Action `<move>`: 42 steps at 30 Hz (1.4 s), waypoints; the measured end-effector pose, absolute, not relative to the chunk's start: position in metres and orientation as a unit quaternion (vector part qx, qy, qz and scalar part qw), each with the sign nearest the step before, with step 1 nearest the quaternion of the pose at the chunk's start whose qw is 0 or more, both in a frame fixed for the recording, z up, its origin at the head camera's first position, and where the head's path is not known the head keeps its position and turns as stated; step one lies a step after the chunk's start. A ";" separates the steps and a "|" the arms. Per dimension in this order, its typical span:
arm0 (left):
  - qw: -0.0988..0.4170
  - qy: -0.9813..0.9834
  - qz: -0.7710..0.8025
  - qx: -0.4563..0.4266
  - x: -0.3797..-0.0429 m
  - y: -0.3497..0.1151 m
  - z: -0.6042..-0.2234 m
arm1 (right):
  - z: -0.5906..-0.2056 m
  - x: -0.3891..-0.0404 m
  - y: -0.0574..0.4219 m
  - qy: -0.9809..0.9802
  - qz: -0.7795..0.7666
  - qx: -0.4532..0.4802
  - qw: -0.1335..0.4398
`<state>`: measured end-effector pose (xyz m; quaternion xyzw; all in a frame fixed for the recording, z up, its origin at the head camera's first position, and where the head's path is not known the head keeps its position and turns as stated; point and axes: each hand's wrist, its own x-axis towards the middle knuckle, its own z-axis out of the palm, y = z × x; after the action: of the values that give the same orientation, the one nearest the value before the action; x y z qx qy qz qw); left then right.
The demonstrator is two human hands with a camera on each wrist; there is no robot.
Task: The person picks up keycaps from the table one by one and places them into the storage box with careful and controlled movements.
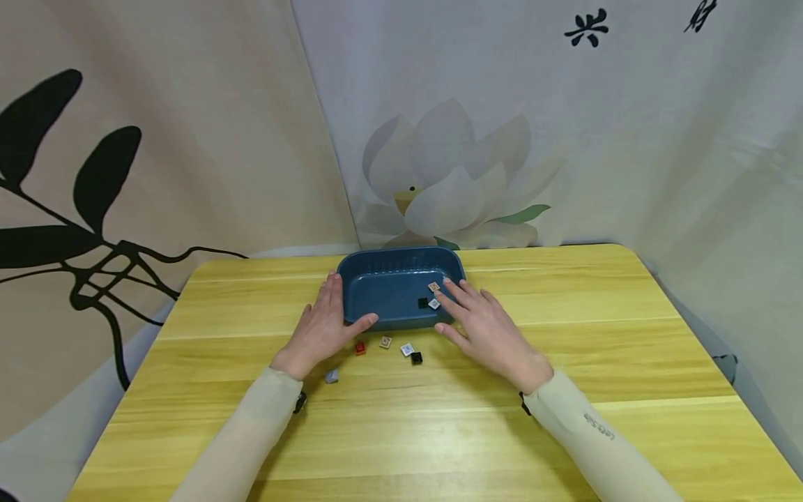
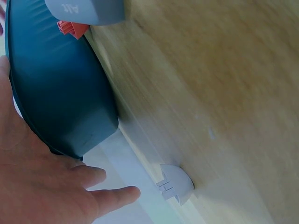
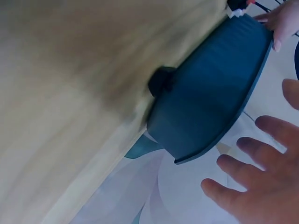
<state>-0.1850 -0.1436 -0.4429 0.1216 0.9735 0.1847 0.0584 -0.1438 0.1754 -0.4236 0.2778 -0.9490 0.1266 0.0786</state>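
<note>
A dark blue rectangular tray sits at the back of the table. My left hand lies along its left side with straight fingers, the thumb reaching over the front rim. Over the tray's front right corner, my right hand has its fingers spread and nothing in its grasp. Inside are small square pieces: beige, black and white. A grey keycap marked Alt and a red piece like a key switch show near my left hand.
In front of the tray lie a beige square piece, a white one and a black one. Another pale grey keycap-like piece appears in the left wrist view. Printed curtains hang behind the wooden table.
</note>
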 end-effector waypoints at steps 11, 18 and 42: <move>0.061 0.972 0.192 0.119 -0.185 -0.143 -0.442 | -0.437 -0.123 0.185 -0.943 0.105 0.311 0.056; 0.058 0.973 0.187 0.121 -0.185 -0.143 -0.443 | -0.442 -0.111 0.194 -0.936 0.103 0.332 0.055; 0.061 0.973 0.186 0.121 -0.185 -0.143 -0.444 | -0.451 -0.114 0.209 -0.931 0.074 0.357 0.022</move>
<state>-0.1848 -0.1430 -0.4441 0.1213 0.9730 0.1864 0.0613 -0.1135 0.2091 -0.4510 0.3567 -0.9310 0.0740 0.0216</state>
